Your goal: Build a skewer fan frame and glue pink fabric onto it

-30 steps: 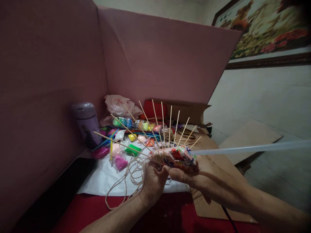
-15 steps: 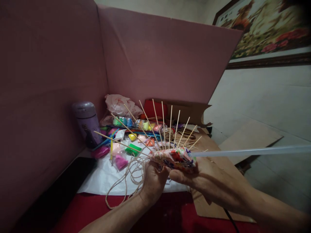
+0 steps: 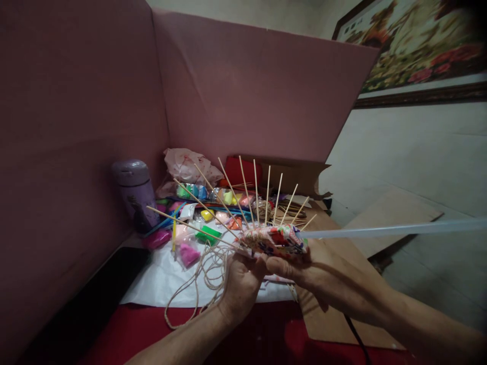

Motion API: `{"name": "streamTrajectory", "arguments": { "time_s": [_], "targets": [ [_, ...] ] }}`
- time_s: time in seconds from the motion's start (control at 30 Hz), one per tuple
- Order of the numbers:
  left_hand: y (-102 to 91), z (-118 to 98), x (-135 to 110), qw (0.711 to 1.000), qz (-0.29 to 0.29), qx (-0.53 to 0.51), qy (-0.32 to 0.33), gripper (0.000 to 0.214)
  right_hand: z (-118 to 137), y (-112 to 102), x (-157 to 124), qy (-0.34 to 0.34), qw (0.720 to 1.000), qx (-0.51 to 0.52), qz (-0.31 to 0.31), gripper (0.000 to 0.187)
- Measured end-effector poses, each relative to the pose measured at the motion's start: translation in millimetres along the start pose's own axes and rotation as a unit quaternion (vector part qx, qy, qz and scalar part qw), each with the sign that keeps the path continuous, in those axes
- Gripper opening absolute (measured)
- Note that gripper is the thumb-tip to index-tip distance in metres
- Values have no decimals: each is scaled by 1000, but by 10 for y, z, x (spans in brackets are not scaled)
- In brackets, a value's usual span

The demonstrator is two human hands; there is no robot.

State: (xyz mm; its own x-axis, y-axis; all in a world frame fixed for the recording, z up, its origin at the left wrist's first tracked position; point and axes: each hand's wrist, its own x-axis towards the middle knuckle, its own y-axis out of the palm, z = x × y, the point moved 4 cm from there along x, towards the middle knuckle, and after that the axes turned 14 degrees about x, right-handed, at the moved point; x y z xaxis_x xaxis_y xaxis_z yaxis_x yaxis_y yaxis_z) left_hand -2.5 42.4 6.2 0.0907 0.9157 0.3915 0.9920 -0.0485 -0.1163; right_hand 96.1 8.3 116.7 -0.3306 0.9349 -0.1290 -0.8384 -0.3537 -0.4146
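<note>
Between my hands is a flower-patterned, fabric-covered ring-like piece (image 3: 272, 239), tilted, with several thin wooden sticks (image 3: 242, 188) fanning out from its far rim. My left hand (image 3: 245, 279) is closed on its near left edge. Wrapped along its near right side is my right hand (image 3: 292, 271), thumb pointing left toward the left thumb. A long translucent glue stick or tube (image 3: 380, 231) runs from the piece's right end out to the right edge of view. Most fingers of both hands are hidden beneath the piece.
Loose twine (image 3: 207, 268) lies on a white sheet (image 3: 142, 284), beside bagged coloured clay (image 3: 189, 254). A purple bottle (image 3: 137, 195) stands left, near a black flat object (image 3: 99, 299). Cardboard (image 3: 342, 324) lies right. Pink panels (image 3: 258, 91) rise behind.
The flowered piece has tipped slightly, showing less of its inside. The translucent stick's outer end has risen a little. Both hands keep their hold.
</note>
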Motion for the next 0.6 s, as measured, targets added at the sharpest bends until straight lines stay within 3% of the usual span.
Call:
{"name": "streamTrajectory", "arguments": {
  "time_s": [0.27,0.6],
  "targets": [
    [9,-39,-25,998,3,-55,-37,20,-172,-26,53,-11,998,62,17,34],
    [22,-13,-54,995,14,-83,-50,19,-236,-97,86,-63,997,13,-44,37]
  ]
}}
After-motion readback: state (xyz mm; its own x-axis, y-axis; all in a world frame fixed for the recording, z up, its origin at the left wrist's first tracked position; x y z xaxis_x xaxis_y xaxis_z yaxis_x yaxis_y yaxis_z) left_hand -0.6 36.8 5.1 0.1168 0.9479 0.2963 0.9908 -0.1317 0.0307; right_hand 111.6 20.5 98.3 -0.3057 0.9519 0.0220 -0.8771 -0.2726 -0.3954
